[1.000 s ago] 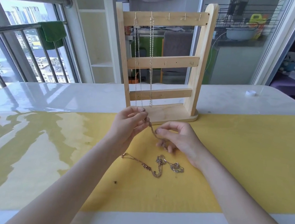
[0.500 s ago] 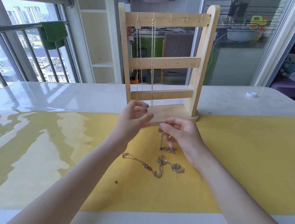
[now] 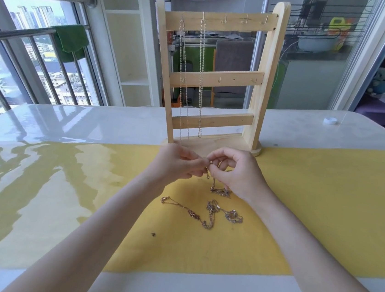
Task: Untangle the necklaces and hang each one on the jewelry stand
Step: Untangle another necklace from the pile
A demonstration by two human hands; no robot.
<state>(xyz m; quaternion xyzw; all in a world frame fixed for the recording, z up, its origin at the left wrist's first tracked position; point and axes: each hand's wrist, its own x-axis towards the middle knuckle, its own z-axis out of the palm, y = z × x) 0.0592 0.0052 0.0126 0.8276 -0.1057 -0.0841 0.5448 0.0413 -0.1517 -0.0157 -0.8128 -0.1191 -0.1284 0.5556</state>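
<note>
Head view. Left hand (image 3: pixel 175 165) and right hand (image 3: pixel 234 172) meeting fingertip to fingertip at 12 o'clock of the yellow mat (image 3: pixel 299 206), both pinching the top end of a thin chain (image 3: pixel 213 183); clasp or plain link between the fingertips, too small to tell. Chain hanging down from the pinch, its lower part bunched on the mat just under the right hand. Tangle (image 3: pixel 212 214) of more chains lying loose at 6 o'clock of the hands, apart from the held one as far as visible. Stand (image 3: pixel 263 82) upright just beyond the hands, two necklaces (image 3: pixel 200 74) already hung from the left top hooks, three top hooks (image 3: pixel 245 21) free.

Risks, as judged: lifting fast could snag the bunched end and tighten a knot; a weak pinch could drop the chain onto the tangle; reaching for the hooks could brush the hung necklaces off.
</note>
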